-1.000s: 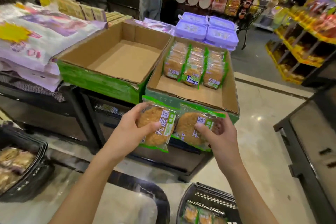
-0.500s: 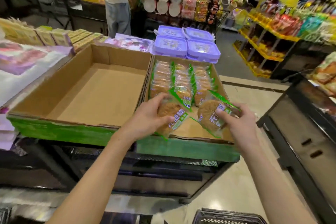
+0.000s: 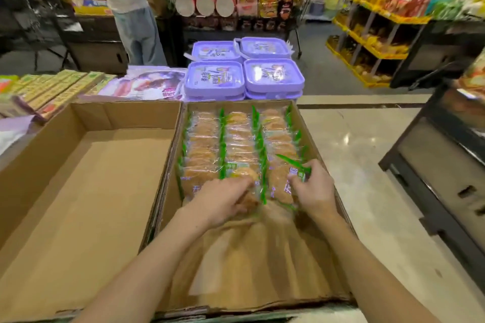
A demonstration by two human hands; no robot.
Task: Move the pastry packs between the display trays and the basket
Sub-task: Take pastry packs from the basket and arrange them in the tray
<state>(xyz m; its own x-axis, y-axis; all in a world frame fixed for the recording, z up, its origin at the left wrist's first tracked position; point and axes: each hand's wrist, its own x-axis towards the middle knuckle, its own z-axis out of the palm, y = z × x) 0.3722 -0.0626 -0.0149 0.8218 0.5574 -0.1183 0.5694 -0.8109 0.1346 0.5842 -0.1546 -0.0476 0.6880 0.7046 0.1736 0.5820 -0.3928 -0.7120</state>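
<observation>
Both hands have gone forward since half a second ago, from just over the near rim to deep inside the right-hand tray, and the packs they carry now meet the rows already laid there. Fingers (image 3: 242, 186) of the left hand (image 3: 223, 202) curl closed over a pastry pack (image 3: 249, 198), pressing it down at the front of the middle row; those of the right hand (image 3: 313, 189) pinch a second pack (image 3: 282, 186) by its green edge at the front of the right row, probably so it overlaps its neighbours like the others. Filled rows (image 3: 237, 139) occupy the far half of the right tray (image 3: 262, 270), whose near floor lies bare. Beside it, touching wall to wall, the left tray (image 3: 86, 191) holds nothing. Purple tubs (image 3: 244, 73) stand just behind. No basket shows
</observation>
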